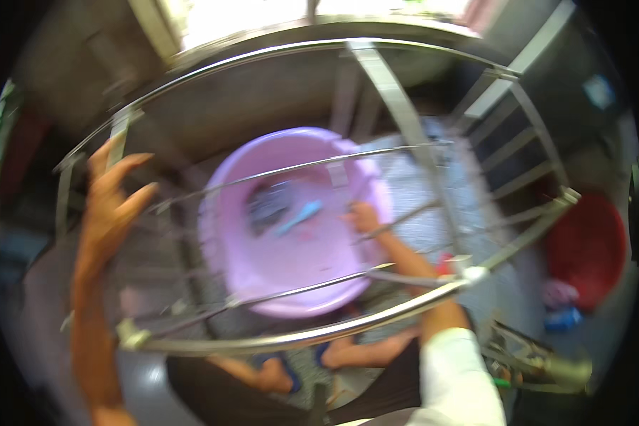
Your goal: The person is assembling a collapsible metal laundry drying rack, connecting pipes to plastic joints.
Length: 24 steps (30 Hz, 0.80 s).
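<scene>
A metal rack point(302, 346) of thin tubes and flat bars spans most of the view, above a large round purple tub point(241, 153). My left hand point(110, 195) is at the rack's left end, beside a flat upright bar, its fingers spread apart. Below the rack's bars, my right hand point(363, 219) reaches over the right side of the tub. Its fingers are curled, and blur hides what they hold, if anything. Inside the tub lie a light-blue long-handled thing, perhaps a brush point(302, 216), and a dark grey bundle point(268, 206) that looks like cloth.
A red basin point(588, 248) stands at the right, with pink point(561, 292) and blue point(563, 319) items by it. A metal folding frame point(522, 355) is at lower right. A bright window point(263, 21) is at the far side. My sandalled feet point(280, 374) are near the tub.
</scene>
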Available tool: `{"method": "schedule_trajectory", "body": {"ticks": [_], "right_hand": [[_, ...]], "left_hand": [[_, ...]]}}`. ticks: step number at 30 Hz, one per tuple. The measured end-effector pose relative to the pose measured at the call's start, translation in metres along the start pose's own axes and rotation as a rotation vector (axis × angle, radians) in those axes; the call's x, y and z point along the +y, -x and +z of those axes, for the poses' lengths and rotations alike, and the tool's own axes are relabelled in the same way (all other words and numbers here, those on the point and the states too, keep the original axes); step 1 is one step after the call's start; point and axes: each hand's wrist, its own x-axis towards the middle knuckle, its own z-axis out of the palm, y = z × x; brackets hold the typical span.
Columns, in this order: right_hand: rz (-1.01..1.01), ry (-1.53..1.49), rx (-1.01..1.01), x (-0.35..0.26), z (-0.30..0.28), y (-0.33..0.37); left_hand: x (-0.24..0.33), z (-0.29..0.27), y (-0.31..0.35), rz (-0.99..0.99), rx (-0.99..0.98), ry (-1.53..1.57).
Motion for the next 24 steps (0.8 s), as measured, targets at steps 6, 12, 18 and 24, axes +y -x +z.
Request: {"method": "schedule_trajectory", "body": {"ticks": [6,12,18,24], "right_hand": [[0.276,-0.539,-0.046,-0.056,-0.030,-0.022],[0.508,-0.638,-0.275,-0.074,-0.033,-0.026],[0.413,-0.555,-0.422,-0.020,-0.044,-0.011],[0.123,-0.123,-0.590,0.022,-0.134,0.018]], "left_hand": [[-0.024,-0.011,0.005,-0.044,0.065,-0.058],[-0.041,-0.022,0.010,-0.093,0.094,0.060],[-0.031,-0.094,0.060,-0.098,0.497,0.209],[-0.090,-0.125,0.238,-0.389,1.112,0.169]]}}
